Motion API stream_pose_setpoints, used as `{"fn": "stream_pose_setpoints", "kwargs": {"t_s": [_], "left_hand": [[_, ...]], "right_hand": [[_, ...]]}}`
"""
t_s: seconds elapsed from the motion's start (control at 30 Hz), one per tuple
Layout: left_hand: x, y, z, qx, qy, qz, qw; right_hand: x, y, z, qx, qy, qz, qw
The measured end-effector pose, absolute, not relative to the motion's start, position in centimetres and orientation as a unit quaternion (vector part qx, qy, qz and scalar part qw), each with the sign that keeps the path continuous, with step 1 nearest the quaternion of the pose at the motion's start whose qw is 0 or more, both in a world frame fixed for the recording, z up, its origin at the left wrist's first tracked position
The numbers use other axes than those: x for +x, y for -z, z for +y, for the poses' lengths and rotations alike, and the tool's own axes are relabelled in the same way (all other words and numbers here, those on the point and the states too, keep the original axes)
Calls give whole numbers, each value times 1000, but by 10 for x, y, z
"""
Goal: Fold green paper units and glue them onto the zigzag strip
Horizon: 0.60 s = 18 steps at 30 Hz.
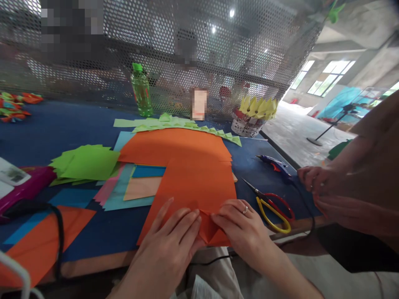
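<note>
Between my hands lies a folded piece of orange paper [208, 227], resting on larger orange sheets [193, 178] at the table's front edge. My left hand [174, 232] has its fingertips pressed on the left side of the fold, the thumb hidden beneath. On the right side, my right hand [245, 228], with a ring on one finger, pinches and presses the same paper. Scissors [271, 207] with one yellow and one red handle lie open to the right. Beyond them is a blue glue gun [276, 164]. Under the orange sheets, blue, pink and peach sheets [140, 189] stick out.
Green paper squares [90, 162] are stacked on the left, near a magenta device [28, 191] and a black cable [59, 236]. A green bottle [141, 91] and a basket with yellow points [249, 120] stand by the mesh panel. Another person's hands [321, 182] are at right.
</note>
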<state>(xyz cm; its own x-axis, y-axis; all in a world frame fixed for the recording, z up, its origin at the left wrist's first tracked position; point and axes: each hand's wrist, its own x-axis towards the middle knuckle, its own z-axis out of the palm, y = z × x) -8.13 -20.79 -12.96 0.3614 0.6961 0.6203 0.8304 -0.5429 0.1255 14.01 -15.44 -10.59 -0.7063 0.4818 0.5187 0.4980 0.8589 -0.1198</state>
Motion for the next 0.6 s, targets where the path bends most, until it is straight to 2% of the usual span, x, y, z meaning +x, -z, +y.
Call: {"fn": "stream_pose_setpoints", "kwargs": {"t_s": [0.33, 0.6], "left_hand": [[-83, 130, -209, -827, 300, -461, 116], [-83, 134, -210, -822, 307, -468, 101]], "right_hand": [[138, 106, -155, -288, 27, -907, 305], [136, 107, -153, -317, -30, -891, 325]]}}
